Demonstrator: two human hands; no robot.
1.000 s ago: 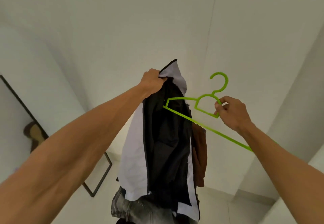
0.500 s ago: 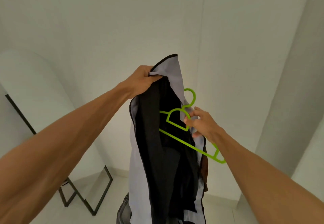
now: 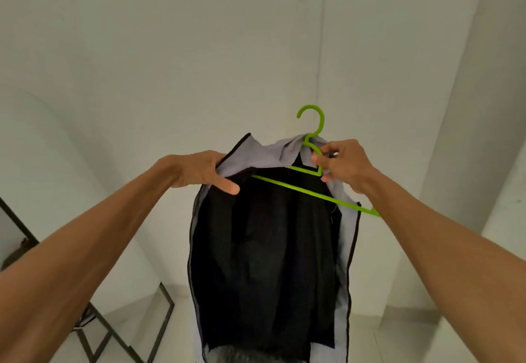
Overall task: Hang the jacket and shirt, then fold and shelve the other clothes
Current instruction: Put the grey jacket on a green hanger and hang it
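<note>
Your two bare forearms come in from the lower corners and meet at mid-frame, lifted up in front of you. Your left hand [image 3: 199,172] is pinched shut on the jacket [image 3: 267,249], thumb out in front and fingers tucked behind the left shoulder edge of the fabric, just left of center. Your right hand [image 3: 345,165] is closed around the neck of the green plastic hanger [image 3: 299,189], right of center, fingers wrapped where the hook stem meets the triangular frame, with a fold of the jacket's collar bunched against them.

The jacket hangs open toward you in the middle of the frame, from mid-height down past the bottom edge. You're looking into its black lining, with pale grey outer fabric showing along both sides and across the collar, and a dark piping line running down each edge. The hanger sits tilted: its hook points up above the collar, its left end is tucked under the grey fabric by your left hand, and its right end pokes out clear of the jacket, down and to the right beneath your right wrist. The bottom bar crosses the black lining on a slant.

Below the jacket's hem, a bit of grey denim-like cloth [image 3: 239,357] peeks in at the bottom edge; what it is, you can't tell. In the lower left a black metal frame [image 3: 159,323] stands on the pale floor [image 3: 398,342]. Beyond everything, plain white walls [image 3: 199,49] fill the upper frame.
</note>
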